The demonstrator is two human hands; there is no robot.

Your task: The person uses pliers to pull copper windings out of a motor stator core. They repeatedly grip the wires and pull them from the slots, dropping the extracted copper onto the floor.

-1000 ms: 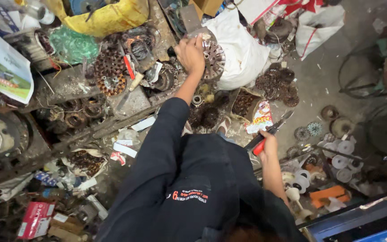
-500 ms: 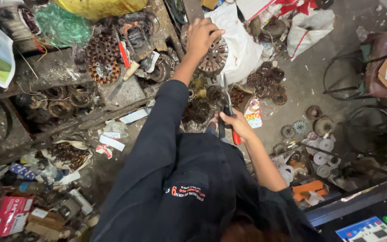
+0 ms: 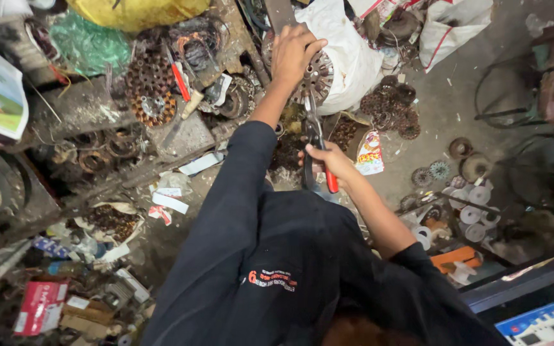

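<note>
Head view, looking straight down: the left hand [image 3: 293, 51] was stretched far out ahead, arm nearly straight, its fingers [image 3: 309, 48] curled over the rim of a round slotted metal motor core [image 3: 318, 80] and pressing it in place against a white sack [image 3: 354, 57]. The core sat just under and to the right of that hand, at the far end of the reach. The right hand [image 3: 328, 160] was drawn in closer to the body, elbow bent, fingers wrapped tight round the red handles of a pair of pliers [image 3: 315, 144]. The pliers' long axis ran away from the body, nose aimed up at the core's lower edge; whether the tip was touching the metal, I could not tell. So the core lay directly ahead of the pliers, the left hand on it, the right well short. To the left, on the cluttered counter [image 3: 181, 134], lay a red-handled screwdriver [image 3: 177, 77] and more rusty cores [image 3: 149, 86], apart from both hands.
</note>
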